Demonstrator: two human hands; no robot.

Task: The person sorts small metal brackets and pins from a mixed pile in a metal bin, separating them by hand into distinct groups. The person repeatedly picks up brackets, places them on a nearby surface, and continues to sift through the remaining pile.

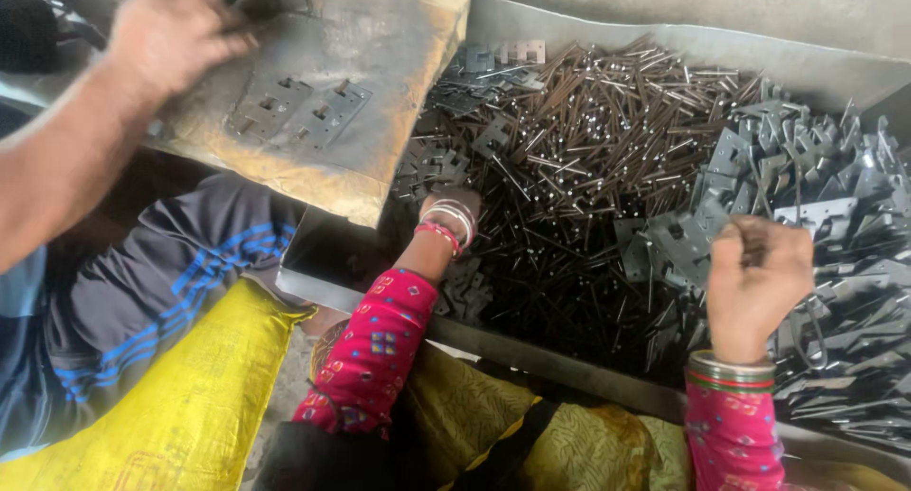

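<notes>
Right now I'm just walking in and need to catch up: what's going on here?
A person in pink sleeves works over a tray of metal pins and hinge plates. Their left hand reaches into the pile; their right hand is closed on small metal pieces. A co-worker's hand rests on a board bearing two plates.

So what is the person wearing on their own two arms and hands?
Both arms wear bright pink sleeves with small square patterns in yellow and blue. The left hand has pale and pink bangles stacked at the wrist; the right hand has green, red and silvery bangles. No gloves on either hand.
</notes>
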